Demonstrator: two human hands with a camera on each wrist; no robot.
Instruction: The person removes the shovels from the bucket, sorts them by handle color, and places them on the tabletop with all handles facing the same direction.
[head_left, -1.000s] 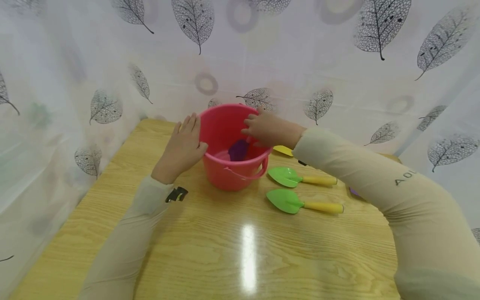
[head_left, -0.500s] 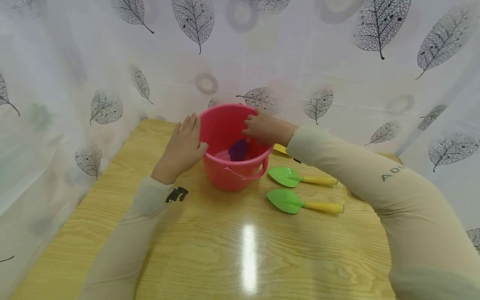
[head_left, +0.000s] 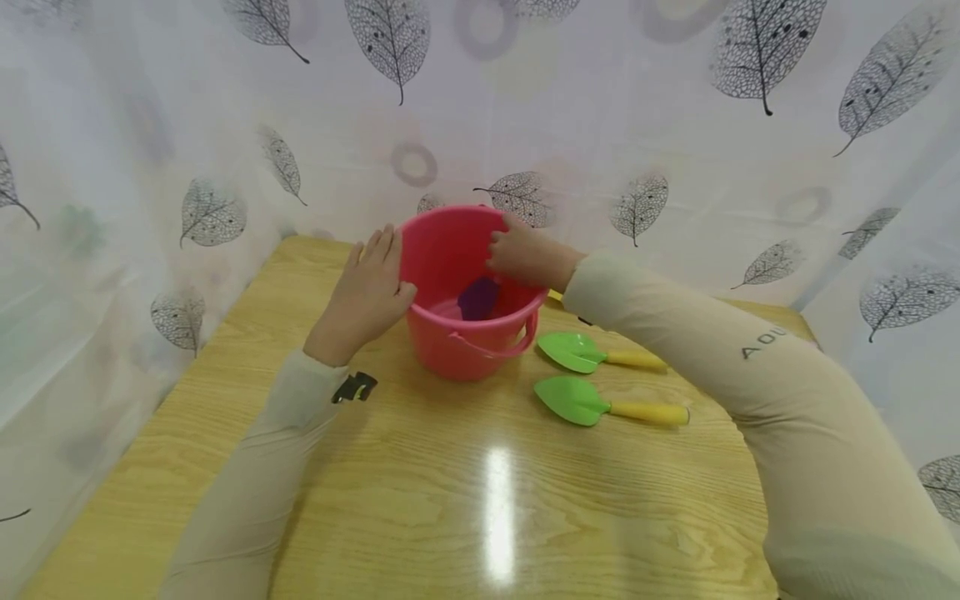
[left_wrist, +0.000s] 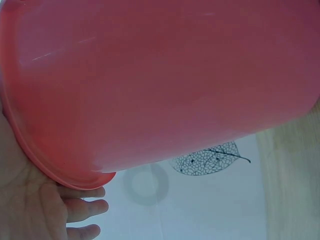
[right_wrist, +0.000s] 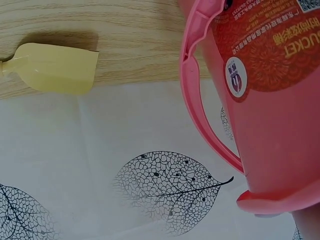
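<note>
A red-pink bucket (head_left: 463, 350) stands upright on the wooden table, its handle hanging down at the near right. My left hand (head_left: 365, 296) presses flat against the left side of its rim with straight fingers; the left wrist view shows the palm (left_wrist: 25, 195) at the rim. Over the right rim reaches my right hand (head_left: 528, 257), its fingers bent inside the opening. Just below those fingers, a purple shovel blade (head_left: 477, 298) lies in the bucket. I cannot tell whether the right hand grips anything.
Two green trowels (head_left: 573, 402) with yellow handles lie right of the bucket. A yellow shovel (right_wrist: 60, 69) lies behind them, mostly covered by the right sleeve (head_left: 675, 321) in the head view. A leaf-patterned curtain (head_left: 600, 108) hangs round the table (head_left: 420, 500).
My right forearm has swung left and down in the view, and the right hand has shifted slightly left with its fingers more bunched. Left hand, bucket and purple blade stay in place.
</note>
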